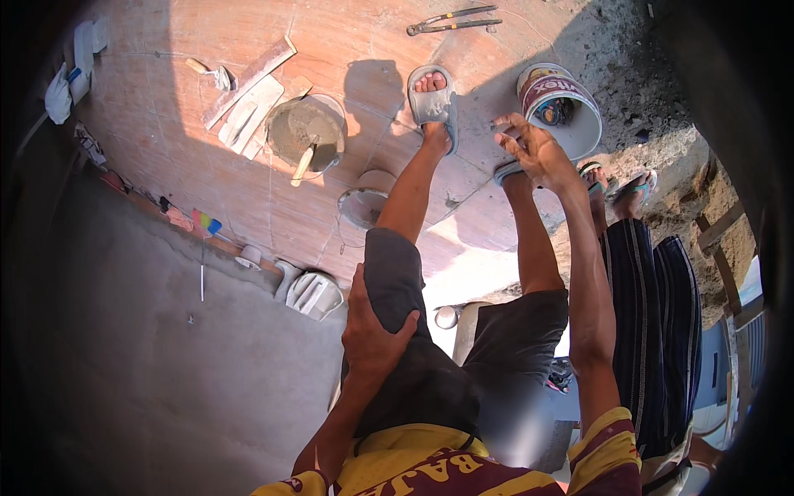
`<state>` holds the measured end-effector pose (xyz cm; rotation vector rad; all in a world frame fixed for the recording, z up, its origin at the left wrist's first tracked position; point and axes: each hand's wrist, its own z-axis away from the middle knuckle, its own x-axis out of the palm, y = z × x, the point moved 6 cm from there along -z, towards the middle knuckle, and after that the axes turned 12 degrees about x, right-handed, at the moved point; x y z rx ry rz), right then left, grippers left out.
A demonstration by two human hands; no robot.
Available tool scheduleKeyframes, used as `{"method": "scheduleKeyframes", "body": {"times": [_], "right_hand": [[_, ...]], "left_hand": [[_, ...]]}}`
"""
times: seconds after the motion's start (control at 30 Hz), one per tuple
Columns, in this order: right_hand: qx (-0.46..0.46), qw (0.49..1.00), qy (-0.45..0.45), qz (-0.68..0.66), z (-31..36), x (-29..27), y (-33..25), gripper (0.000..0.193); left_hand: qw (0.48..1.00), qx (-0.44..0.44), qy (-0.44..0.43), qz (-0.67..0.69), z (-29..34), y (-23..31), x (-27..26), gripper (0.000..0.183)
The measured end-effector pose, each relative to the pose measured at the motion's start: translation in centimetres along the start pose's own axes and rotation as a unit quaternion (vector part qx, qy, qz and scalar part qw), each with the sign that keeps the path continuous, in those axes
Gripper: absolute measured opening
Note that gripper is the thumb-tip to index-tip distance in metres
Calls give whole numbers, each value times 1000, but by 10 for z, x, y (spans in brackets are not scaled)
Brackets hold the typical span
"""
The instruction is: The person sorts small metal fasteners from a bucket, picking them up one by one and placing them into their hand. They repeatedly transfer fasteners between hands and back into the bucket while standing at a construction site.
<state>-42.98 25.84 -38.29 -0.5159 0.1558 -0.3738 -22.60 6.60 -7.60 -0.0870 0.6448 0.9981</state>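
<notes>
My left hand point(374, 339) lies on my thigh over the dark shorts point(397, 285), thumb apart from the fingers, with nothing in its grip. My right hand point(533, 149) is held out in front of me, its fingers bent and apart, and I see nothing in it. Beside it a white bucket point(585, 132) with a dark red band lies tipped toward me, some dark and blue items inside. Left of my feet stands a bucket of grey mortar point(289, 124), with a wooden-handled tool point(304, 164) resting in it. Another pail point(364, 207) is next to my left shin.
Long-handled cutters point(453, 21) lie on the tiled floor point(356, 33) ahead. Wooden boards point(252, 95) and a trowel point(217, 74) lie at the left. Close on my right, a person in dark striped cloth point(653, 331) stands by rough soil point(711, 198).
</notes>
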Motion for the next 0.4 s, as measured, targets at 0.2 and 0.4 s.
{"method": "scheduleKeyframes", "body": {"times": [0.2,0.4], "right_hand": [[121,989,-42,75,103,132,17,50],[146,948,-269,84,267,315,13,43]], "left_hand": [[995,-47,-65,-59,-22,-12,2,101],[993,27,-61,-97,-36,-45,-2,104]]}}
